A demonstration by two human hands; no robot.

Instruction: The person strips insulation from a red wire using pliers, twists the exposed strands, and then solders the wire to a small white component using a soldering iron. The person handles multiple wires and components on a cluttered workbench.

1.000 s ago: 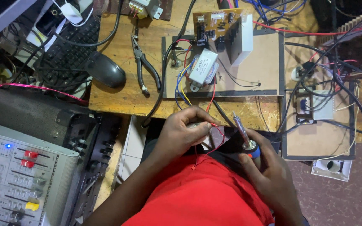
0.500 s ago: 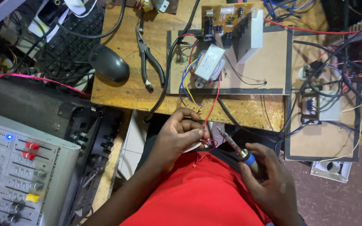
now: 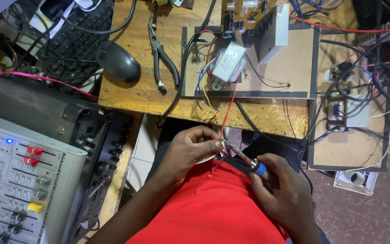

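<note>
Left hand (image 3: 190, 151) pinches thin, floppy red wires (image 3: 220, 156); right hand (image 3: 283, 196) grips the stiff soldering iron (image 3: 244, 159) by its blue handle.

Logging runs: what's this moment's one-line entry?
left hand: pinches red wire | right hand: holds soldering iron, tip at wire | pliers: on bench

Scratched wooden workbench (image 3: 132, 97) over speckled brown floor (image 3: 362, 217)
</note>
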